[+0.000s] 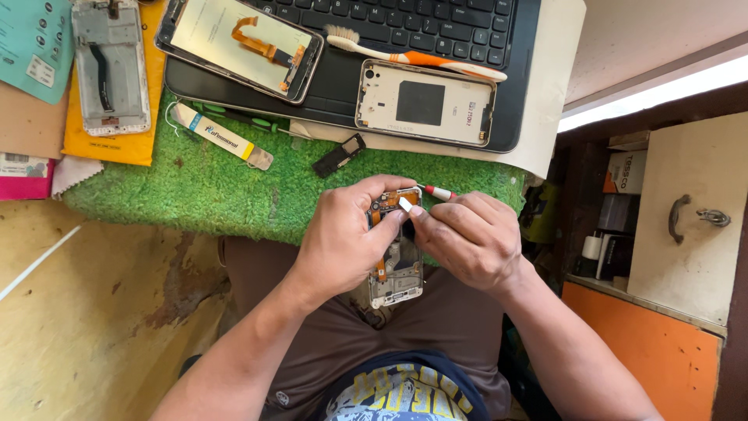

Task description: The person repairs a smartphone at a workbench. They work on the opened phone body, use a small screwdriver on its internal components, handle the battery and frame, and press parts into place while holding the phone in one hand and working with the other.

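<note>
Head view, from the left: a phone frame (111, 66) lies on a yellow padded envelope (117, 144), and next to it a phone screen (238, 47) with an orange ribbon cable rests face down on the edge of a black laptop (343, 78). Below them a green fuzzy mat (195, 187) carries a flat prying tool (222, 136) and a small black part (339, 154). A toothbrush (413, 54) lies across the laptop, just above a pale phone back cover (425, 104).

Over the lap, at the near edge of the mat, the left hand (343, 242) wraps its fingers around the open phone (396, 269), thumb pressed on its upper part, so the phone sits between both hands with its lower end sticking out beneath. The right hand (471, 238) is closed narrowly on a small red-handled screwdriver (438, 192), its fingertips touching the top of the phone beside the left thumb.

Further right, an open cabinet (608, 226) holds small boxes (623, 171) and a white roll (592, 248); its pale door (686, 218) bears a metal handle.
</note>
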Motion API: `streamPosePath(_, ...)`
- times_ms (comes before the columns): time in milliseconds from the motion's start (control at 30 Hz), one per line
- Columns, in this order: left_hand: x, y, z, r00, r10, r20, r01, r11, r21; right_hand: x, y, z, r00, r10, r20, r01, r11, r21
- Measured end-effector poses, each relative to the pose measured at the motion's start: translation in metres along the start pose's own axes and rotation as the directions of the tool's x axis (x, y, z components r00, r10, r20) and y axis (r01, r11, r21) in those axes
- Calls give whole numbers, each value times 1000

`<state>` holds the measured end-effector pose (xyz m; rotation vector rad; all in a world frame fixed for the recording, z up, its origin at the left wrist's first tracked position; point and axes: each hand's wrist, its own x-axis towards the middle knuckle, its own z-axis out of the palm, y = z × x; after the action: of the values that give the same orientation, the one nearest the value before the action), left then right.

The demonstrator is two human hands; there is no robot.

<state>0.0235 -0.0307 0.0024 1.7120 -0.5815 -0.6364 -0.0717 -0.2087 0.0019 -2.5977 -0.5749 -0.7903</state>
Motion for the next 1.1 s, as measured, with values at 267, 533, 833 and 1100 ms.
streamPosePath(267, 0, 1, 0, 999, -44, 8, 44, 998, 37, -1, 2, -1, 1000, -5, 6, 5, 1000, 6)
streamPosePath(533, 0, 2, -1, 1000, -23, 8, 23, 999, 33, -1, 2, 0, 1000, -1, -1, 1, 1000, 3)
streamPosePath(833, 0, 0, 0, 1000, -18, 12, 18, 1000, 17, -1, 1, -1, 1000, 10, 0, -10, 1000, -3)
streamPosePath(1100, 0, 0, 0, 1000, -16, 11, 15, 999, 37, -1, 1, -1, 1000, 24, 0, -24, 1000, -11)
